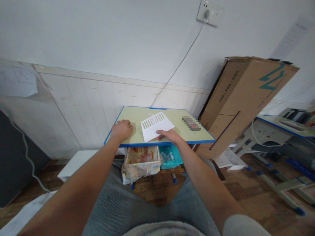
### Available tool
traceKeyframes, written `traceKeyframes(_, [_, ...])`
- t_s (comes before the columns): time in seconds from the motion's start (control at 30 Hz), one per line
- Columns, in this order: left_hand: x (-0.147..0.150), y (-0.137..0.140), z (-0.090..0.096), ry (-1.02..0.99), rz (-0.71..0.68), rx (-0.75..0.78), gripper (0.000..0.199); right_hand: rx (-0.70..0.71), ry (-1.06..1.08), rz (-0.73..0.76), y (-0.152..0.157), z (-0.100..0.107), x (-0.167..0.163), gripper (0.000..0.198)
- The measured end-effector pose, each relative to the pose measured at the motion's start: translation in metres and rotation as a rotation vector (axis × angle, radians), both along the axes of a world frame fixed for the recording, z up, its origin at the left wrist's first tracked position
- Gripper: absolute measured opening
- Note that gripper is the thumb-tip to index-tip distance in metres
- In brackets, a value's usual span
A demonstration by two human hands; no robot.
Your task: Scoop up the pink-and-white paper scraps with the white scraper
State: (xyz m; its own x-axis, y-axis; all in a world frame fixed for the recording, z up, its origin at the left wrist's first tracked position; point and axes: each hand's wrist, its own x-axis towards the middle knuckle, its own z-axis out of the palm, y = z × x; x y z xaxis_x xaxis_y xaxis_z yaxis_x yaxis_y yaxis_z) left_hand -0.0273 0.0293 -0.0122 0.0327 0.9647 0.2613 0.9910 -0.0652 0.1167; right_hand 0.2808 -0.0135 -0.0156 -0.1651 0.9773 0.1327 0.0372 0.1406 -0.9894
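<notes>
A white card [157, 127] with rows of greenish bars or slots and small reddish print is tilted above the desk top. My right hand [167, 135] is closed on its near edge, thumb on top and fingers underneath. To the left, my left hand [121, 130] rests on the pale yellow desk [134, 113] with its fingers curled in, apart from the card. Nothing shows in those fingers, though their undersides are hidden. A blurred-out, dark flat object [191, 123] lies on the desk at the right.
Under the desk are a cloth-lined basket [141, 167] and a turquoise bin [169, 160] holding whitish bits. A tall cardboard box [236, 95] leans by the desk's right side. A cable [180, 62] runs from the wall socket [209, 14] down behind the desk.
</notes>
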Motion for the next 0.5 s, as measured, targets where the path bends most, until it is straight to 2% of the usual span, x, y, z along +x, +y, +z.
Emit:
traceKeyframes(0.13, [0.0, 0.001, -0.001, -0.001, -0.009, -0.003, 0.06, -0.003, 0.018, -0.066, 0.003, -0.003, -0.004, 0.027])
traceKeyframes(0.23, [-0.001, 0.002, -0.003, 0.0, -0.007, 0.009, 0.059, 0.01, 0.057, -0.192, 0.009, -0.007, -0.006, 0.018])
traceKeyframes(0.33, [-0.001, 0.003, -0.004, 0.006, 0.0, 0.021, 0.057, 0.026, 0.095, -0.319, 0.015, -0.01, -0.005, 0.018])
traceKeyframes(0.5, [-0.001, 0.003, -0.003, 0.012, -0.001, 0.009, 0.058, 0.007, 0.083, -0.339, 0.016, -0.013, -0.005, 0.014])
